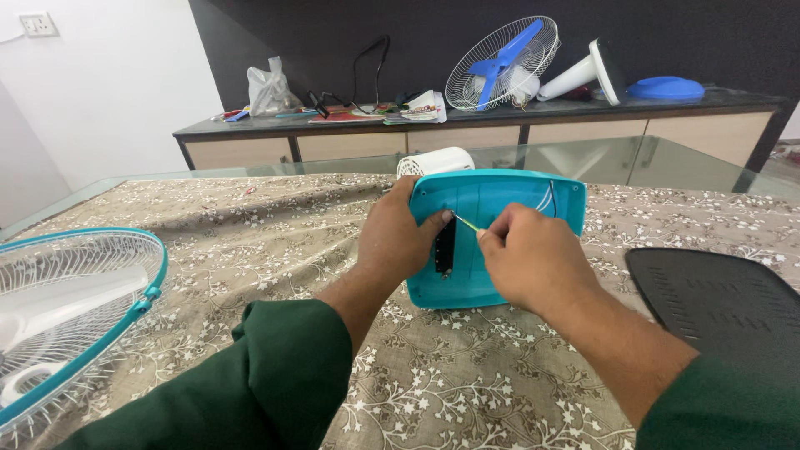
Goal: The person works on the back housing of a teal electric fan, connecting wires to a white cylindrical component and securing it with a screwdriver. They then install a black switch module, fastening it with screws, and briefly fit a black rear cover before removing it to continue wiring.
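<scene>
Housing [508,218]: teal, rigid, light plastic, tilted on tablecloth [250,242]. Left hand [396,237] grips its left edge, the sound hold; right hand [525,254] pinches thin wire [467,222] over it.

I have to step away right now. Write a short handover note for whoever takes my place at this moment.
Left hand: steadies the teal fan base housing, tilted up on the patterned tablecloth, thumb by the black switch block.
Right hand: pinches a thin yellow-green wire inside the housing.
Nearby: black cover plate at right, fan guard at left.
Done: housing open, plate off.
Left: wire work, then closing, seemingly.
</scene>
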